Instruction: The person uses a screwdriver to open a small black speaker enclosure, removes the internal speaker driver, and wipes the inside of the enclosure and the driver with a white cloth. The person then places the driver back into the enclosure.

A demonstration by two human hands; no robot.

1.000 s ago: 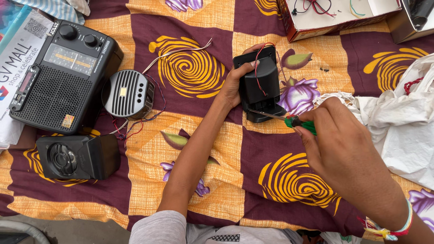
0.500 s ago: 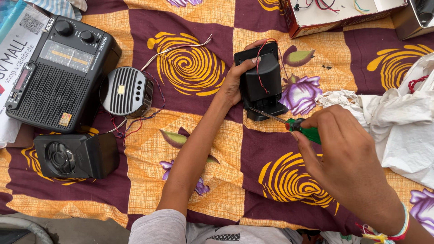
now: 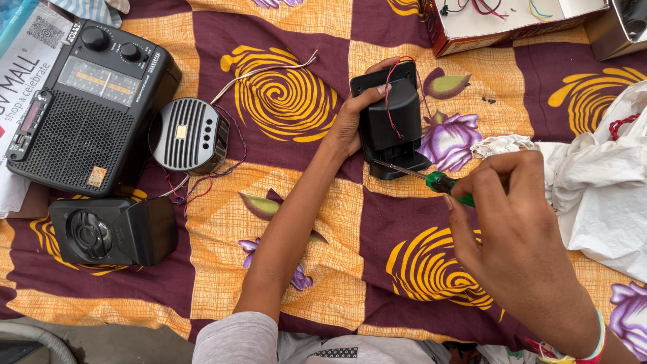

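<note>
Head view: you look down on a patchwork cloth of maroon and orange squares with yellow swirls [image 3: 283,101], spread as the work surface.
Speaker housing: the small black plastic speaker box [image 3: 391,121] stands near the middle of the cloth, its base resting on the fabric, a thin red wire [image 3: 389,101] looping over its back.
Left hand: your left hand [image 3: 354,118] wraps the box from the side, fingers curled over its top edge and clamped on it.
Right hand: your right hand [image 3: 512,222] is closed around the green-handled screwdriver [image 3: 438,182], fingers together on the handle; the metal tip meets the lower part of the box.
Handling: judged from its look, the box is light, rigid and smooth, so it may twist under the tool; hold it by the flat sides, clear of the wire, which looks easy to snag or tear.
Nearby: a black portable radio [image 3: 81,101], a round black grille with slots [image 3: 189,135] and a second black speaker box [image 3: 111,232] lie well apart to the left; crumpled white plastic bag [image 3: 600,189] to the right.
</note>
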